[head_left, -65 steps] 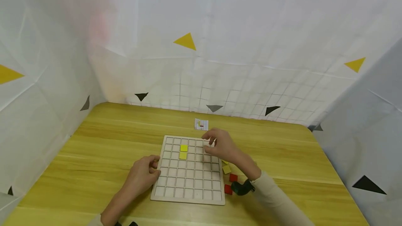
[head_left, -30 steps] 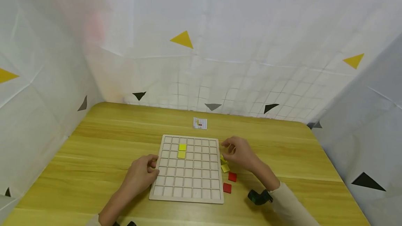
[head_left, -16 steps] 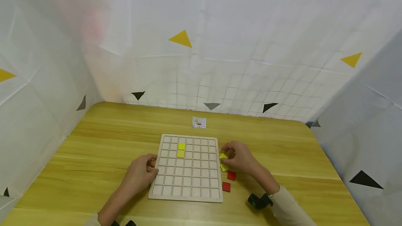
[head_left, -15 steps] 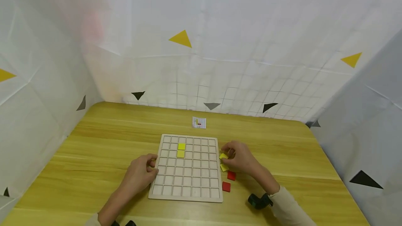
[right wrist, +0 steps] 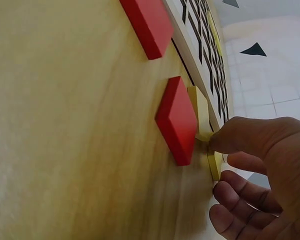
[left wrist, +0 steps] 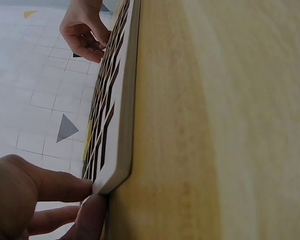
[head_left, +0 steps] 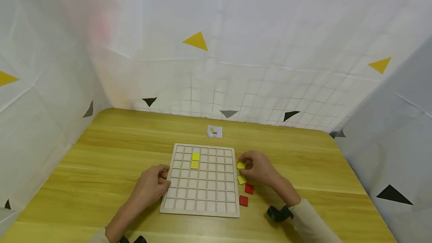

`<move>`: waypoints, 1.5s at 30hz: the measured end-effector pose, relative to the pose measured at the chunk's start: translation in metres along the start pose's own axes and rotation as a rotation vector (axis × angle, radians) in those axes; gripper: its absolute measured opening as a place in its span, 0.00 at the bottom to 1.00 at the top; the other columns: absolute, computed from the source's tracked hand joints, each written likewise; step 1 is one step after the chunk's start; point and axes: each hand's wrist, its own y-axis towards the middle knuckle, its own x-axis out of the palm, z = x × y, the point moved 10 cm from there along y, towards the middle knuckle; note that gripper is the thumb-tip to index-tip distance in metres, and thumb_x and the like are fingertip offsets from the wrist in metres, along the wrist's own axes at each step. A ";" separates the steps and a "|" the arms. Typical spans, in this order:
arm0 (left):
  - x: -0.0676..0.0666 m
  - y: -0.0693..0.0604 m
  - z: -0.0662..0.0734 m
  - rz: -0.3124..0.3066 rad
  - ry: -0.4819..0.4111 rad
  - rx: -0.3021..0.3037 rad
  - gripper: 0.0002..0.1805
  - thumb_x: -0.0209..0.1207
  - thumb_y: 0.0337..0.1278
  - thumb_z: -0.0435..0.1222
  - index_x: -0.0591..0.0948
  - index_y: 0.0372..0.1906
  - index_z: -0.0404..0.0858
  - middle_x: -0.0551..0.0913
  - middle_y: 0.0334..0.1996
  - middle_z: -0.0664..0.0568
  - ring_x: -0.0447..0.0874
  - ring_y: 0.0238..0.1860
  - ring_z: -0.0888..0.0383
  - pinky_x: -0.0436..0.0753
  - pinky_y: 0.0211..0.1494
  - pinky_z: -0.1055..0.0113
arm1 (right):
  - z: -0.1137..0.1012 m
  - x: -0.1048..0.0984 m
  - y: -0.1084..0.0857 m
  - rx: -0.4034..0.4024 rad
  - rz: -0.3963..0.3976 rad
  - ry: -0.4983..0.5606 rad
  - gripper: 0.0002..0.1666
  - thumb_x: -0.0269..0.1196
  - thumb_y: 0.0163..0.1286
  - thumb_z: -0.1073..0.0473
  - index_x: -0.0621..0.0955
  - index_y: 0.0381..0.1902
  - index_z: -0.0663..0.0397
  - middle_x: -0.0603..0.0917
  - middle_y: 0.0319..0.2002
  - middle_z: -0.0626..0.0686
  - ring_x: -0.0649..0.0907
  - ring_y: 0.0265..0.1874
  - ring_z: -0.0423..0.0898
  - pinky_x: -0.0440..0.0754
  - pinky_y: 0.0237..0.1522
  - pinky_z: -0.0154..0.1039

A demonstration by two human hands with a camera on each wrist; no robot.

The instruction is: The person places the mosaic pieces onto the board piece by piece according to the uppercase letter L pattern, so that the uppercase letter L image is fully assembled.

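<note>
Just beside the board (head_left: 207, 185), a yellow tile (head_left: 240, 165) in a narrow pinch of the right hand (head_left: 259, 167).

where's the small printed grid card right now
In the head view, the printed card lies on the table beyond the wooden board, slightly right of its middle, before the white backdrop.

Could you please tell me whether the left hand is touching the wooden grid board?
Touching. The left wrist view shows the left hand with a fingertip and the thumb against the edge of the wooden grid board, no gap visible.
</note>
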 end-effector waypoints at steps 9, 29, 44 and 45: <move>-0.001 0.000 0.000 0.001 0.001 -0.004 0.25 0.66 0.50 0.26 0.80 0.58 0.28 0.81 0.35 0.50 0.82 0.35 0.58 0.83 0.37 0.63 | 0.000 -0.006 -0.002 -0.004 0.015 -0.009 0.18 0.77 0.51 0.64 0.86 0.41 0.56 0.84 0.38 0.49 0.81 0.33 0.45 0.82 0.37 0.40; -0.001 -0.001 0.002 0.018 -0.005 0.006 0.24 0.66 0.50 0.26 0.81 0.56 0.29 0.80 0.35 0.50 0.81 0.34 0.59 0.82 0.38 0.64 | 0.002 -0.001 0.001 0.006 0.011 0.037 0.16 0.72 0.52 0.69 0.86 0.41 0.56 0.80 0.35 0.49 0.79 0.30 0.42 0.80 0.32 0.37; -0.001 -0.001 0.000 0.021 -0.002 0.008 0.23 0.66 0.50 0.25 0.81 0.56 0.29 0.79 0.34 0.50 0.81 0.33 0.59 0.82 0.37 0.64 | -0.009 -0.010 0.004 -0.073 0.074 0.054 0.17 0.72 0.49 0.71 0.86 0.40 0.59 0.80 0.32 0.52 0.80 0.28 0.46 0.79 0.29 0.36; -0.001 -0.001 0.000 0.021 -0.004 0.005 0.23 0.66 0.50 0.25 0.81 0.56 0.29 0.79 0.34 0.50 0.81 0.33 0.59 0.82 0.37 0.64 | -0.010 -0.011 0.004 -0.085 0.077 0.057 0.17 0.71 0.49 0.71 0.86 0.41 0.60 0.80 0.33 0.52 0.80 0.28 0.47 0.80 0.29 0.36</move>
